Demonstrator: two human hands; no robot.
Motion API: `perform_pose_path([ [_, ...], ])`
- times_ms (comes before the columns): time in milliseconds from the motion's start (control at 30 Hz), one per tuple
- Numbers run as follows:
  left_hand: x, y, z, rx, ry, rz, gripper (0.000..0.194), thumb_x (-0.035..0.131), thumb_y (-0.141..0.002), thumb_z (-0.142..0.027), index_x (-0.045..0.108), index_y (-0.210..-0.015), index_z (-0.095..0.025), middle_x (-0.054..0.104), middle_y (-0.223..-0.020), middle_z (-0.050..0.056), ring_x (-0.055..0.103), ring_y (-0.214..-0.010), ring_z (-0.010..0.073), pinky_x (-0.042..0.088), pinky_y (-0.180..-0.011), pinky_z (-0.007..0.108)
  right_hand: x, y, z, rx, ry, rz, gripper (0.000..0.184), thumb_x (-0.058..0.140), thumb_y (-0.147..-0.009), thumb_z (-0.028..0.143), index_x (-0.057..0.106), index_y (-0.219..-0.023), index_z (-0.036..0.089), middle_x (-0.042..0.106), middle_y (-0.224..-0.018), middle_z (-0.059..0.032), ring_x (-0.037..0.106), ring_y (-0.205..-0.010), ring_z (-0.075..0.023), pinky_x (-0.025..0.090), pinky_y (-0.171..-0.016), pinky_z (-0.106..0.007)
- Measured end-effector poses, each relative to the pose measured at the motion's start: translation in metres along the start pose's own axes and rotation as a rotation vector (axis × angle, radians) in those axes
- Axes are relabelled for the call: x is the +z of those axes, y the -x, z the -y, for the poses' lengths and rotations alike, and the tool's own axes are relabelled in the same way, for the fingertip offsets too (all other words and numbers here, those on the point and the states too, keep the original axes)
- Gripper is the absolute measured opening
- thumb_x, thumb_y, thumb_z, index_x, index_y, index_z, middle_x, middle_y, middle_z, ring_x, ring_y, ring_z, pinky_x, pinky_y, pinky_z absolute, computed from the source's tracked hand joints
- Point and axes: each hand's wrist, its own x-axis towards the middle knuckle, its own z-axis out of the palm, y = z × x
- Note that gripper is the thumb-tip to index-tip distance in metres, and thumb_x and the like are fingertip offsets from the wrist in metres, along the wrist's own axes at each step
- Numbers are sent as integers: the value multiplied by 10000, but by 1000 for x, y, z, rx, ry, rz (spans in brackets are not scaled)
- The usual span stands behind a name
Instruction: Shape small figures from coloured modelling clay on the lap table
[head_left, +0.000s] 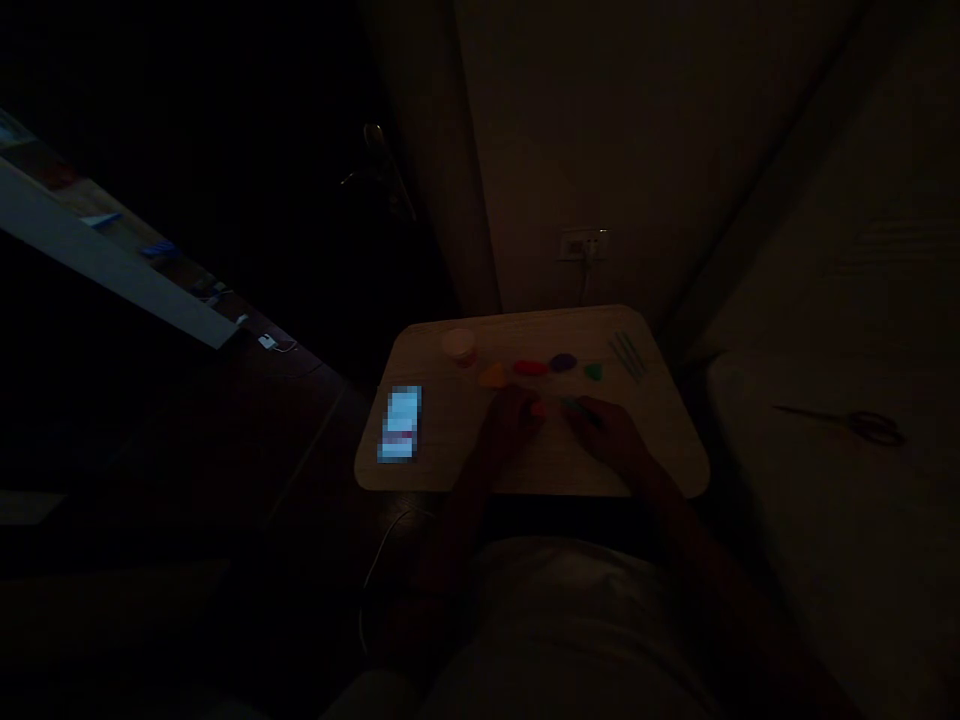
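In the dim light my left hand [511, 412] is closed around a small red-orange lump [536, 409], which looks like modelling clay. My right hand [606, 430] grips a thin teal tool [571, 402], its tip pointing left toward the lump, with a small gap between. Both hands are low over the small wooden table [442, 472]. Just beyond them lie an orange lump [493, 376], a red oval lump [531, 368], a purple lump [563, 362] and a green lump [594, 371]. Fine detail of the fingers is lost in the dark.
A small tub [459, 345] stands at the table's back left. A lit phone [400, 425] lies at the left. Several thin sticks [628, 357] are at the back right. Scissors [847, 420] rest on a pale surface to the right. Behind is a wall socket [583, 245].
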Motion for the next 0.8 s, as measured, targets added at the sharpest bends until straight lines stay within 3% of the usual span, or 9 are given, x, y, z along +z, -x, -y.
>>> perform_pose_path([
  [800, 1, -1, 3, 41, -8, -20, 132, 674, -917, -225, 658, -1046, -200, 664, -1060, 71, 617, -1029, 245, 514, -966, 404, 0, 0, -2, -8, 10, 8, 274, 539, -977, 410, 716, -935, 204, 771, -906, -81, 681, -786, -236, 479, -738, -331],
])
